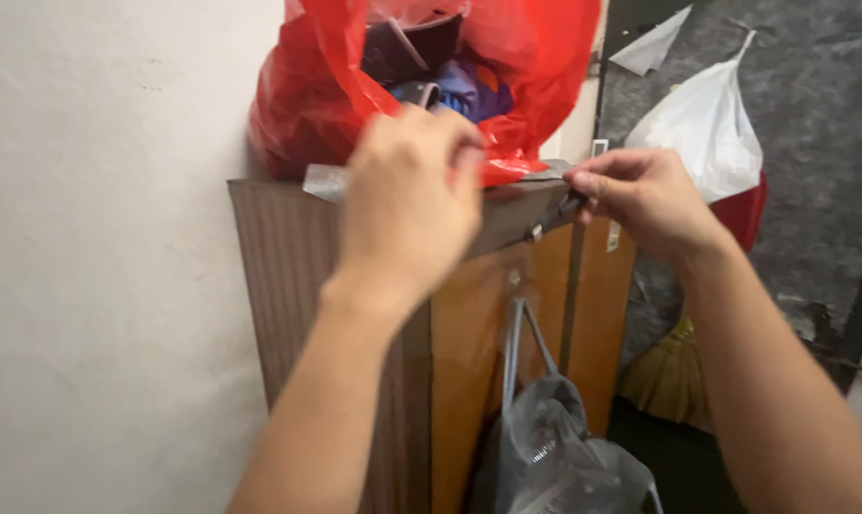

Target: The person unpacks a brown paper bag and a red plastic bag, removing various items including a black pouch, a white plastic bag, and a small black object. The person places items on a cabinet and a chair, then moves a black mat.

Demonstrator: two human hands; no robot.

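We reach up to a wooden cabinet (469, 314). Our left hand (414, 205) pinches the rim of a red plastic bag (545, 57) sitting on top. Our right hand (645, 195) pinches a small metal latch (556, 217) at the cabinet's top edge. A grey bag (554, 447) hangs below; a white bag (707, 128) hangs on the wall behind.

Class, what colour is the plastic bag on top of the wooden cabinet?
Red plastic bag, shown best in the head view.

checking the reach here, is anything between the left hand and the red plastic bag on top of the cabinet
Nothing visible. The left hand is already at the front edge of the red plastic bag, fingers curled against the plastic. The right hand is off to the side at the cabinet corner, apart from the bag.
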